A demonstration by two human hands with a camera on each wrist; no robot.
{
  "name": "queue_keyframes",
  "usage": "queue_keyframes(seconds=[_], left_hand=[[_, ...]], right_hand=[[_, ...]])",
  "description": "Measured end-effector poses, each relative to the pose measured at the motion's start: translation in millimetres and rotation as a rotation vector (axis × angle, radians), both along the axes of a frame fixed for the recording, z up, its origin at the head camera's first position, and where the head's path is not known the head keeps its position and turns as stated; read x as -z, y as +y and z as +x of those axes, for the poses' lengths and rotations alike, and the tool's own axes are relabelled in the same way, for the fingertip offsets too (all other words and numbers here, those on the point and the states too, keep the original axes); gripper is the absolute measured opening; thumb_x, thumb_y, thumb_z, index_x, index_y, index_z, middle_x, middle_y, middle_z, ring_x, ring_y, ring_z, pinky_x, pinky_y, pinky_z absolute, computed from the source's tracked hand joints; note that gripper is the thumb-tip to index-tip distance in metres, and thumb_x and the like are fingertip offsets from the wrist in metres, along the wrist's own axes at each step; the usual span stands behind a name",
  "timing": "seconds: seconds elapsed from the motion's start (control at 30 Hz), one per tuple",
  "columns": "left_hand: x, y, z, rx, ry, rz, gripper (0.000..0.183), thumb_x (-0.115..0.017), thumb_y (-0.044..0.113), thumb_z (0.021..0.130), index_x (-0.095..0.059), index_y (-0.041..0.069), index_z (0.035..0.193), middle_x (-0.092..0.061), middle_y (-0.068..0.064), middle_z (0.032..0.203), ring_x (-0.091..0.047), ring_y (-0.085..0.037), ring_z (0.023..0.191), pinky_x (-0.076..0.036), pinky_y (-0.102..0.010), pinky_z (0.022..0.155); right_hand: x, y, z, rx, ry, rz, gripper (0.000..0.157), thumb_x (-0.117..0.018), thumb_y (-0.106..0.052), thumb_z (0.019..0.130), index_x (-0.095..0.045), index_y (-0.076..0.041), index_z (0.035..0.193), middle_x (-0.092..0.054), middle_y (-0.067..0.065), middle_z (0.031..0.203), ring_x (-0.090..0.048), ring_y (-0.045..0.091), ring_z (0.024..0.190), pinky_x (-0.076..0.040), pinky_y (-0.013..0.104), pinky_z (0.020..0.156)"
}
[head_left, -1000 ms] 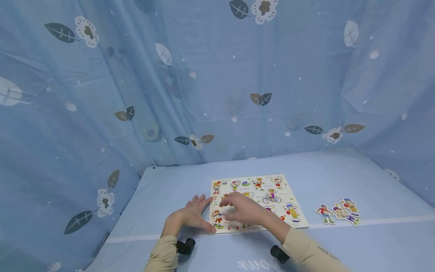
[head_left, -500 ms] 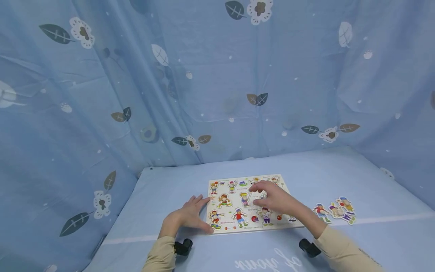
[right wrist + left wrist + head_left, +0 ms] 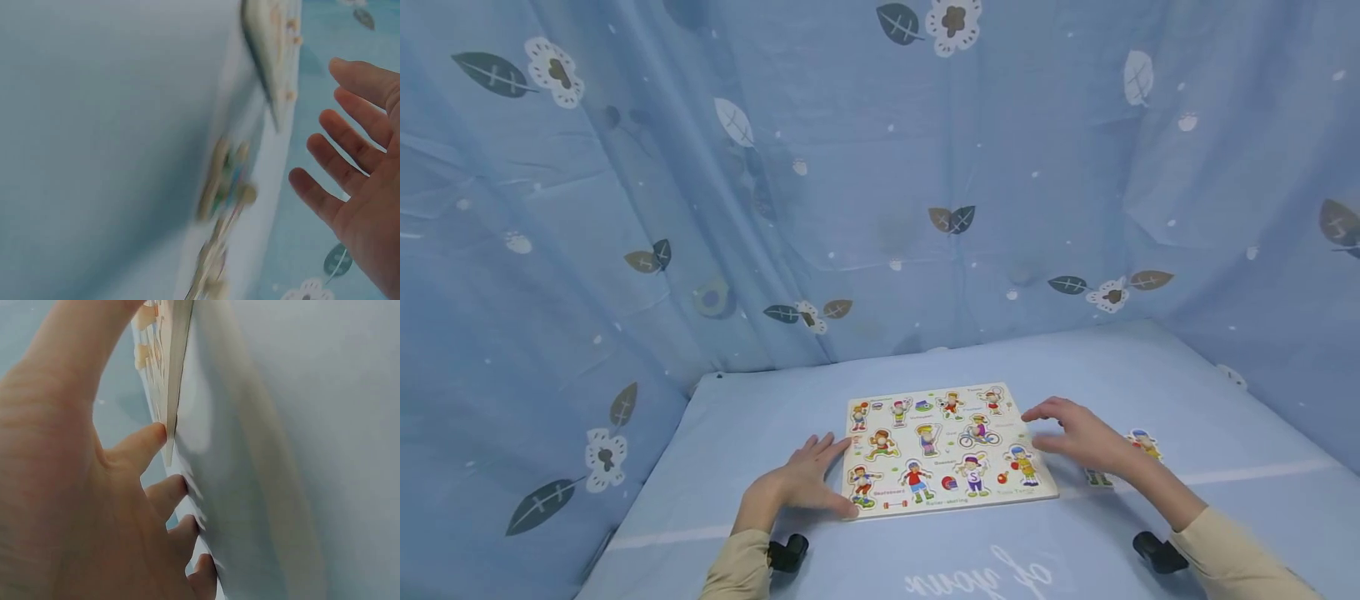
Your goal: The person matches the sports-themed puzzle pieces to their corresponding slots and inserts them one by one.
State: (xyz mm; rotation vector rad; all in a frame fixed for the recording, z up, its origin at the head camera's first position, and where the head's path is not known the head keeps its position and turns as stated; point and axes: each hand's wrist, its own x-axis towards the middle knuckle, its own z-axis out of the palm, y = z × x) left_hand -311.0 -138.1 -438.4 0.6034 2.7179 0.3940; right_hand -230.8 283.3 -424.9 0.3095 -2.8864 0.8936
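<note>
A white wooden peg puzzle board (image 3: 953,457) with cartoon sports figures and small knobs lies on the table. My left hand (image 3: 801,487) is spread along its left edge, thumb at the near corner; in the left wrist view the index fingertip meets the board's edge (image 3: 177,375). My right hand (image 3: 1078,437) hovers just beyond the board's right side, holding nothing, its fingers loosely extended. Below and behind it are loose puzzle pieces (image 3: 1145,443), partly hidden by the hand and forearm. In the right wrist view these knobbed pieces (image 3: 228,178) appear blurred, beside the fingers.
A pale blue cloth (image 3: 985,546) with white lettering covers the table. Blue curtains (image 3: 880,167) with leaf and flower prints hang behind and at the sides. A black wrist camera (image 3: 1159,552) sits under the right wrist, another black camera (image 3: 787,552) under the left.
My right hand has moved from over the board's left part, across it, to beyond its right edge, uncovering the figures. The left hand stays at the board's edge. The head view has shifted slightly.
</note>
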Motion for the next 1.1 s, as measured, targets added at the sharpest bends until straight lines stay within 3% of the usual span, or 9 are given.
queue_keyframes(seconds=[0.3, 0.67, 1.1], left_hand=[[-1.3, -3, 0.1, 0.015, -0.003, 0.000, 0.115, -0.084, 0.060, 0.063, -0.031, 0.019, 0.156, -0.022, -0.015, 0.163, -0.013, -0.040, 0.150, -0.019, -0.059, 0.120], [0.1, -3, 1.4, 0.021, 0.020, -0.002, 0.114, -0.082, 0.063, 0.064, -0.031, 0.018, 0.156, -0.022, -0.016, 0.163, -0.014, -0.040, 0.150, -0.019, -0.059, 0.120], [1.1, -6, 1.5, 0.031, 0.024, 0.017, 0.113, -0.082, 0.062, 0.065, -0.032, 0.018, 0.156, -0.023, -0.016, 0.163, -0.014, -0.041, 0.150, -0.019, -0.060, 0.120]], right_hand=[[12.1, 36, 17.8, 0.046, -0.078, 0.063, 0.044, -0.079, -0.026, 0.081, -0.068, -0.007, 0.119, -0.062, 0.014, 0.122, -0.055, 0.041, 0.118, -0.048, 0.062, 0.094], [16.9, 57, 28.0, 0.033, -0.180, 0.077, 0.059, -0.084, -0.032, 0.076, -0.064, -0.005, 0.125, -0.058, 0.020, 0.127, -0.056, 0.041, 0.116, -0.050, 0.059, 0.092], [19.1, 61, 38.2, -0.009, -0.158, 0.063, 0.053, -0.082, -0.030, 0.075, -0.066, -0.010, 0.122, -0.059, 0.014, 0.128, -0.056, 0.033, 0.114, -0.050, 0.051, 0.090]])
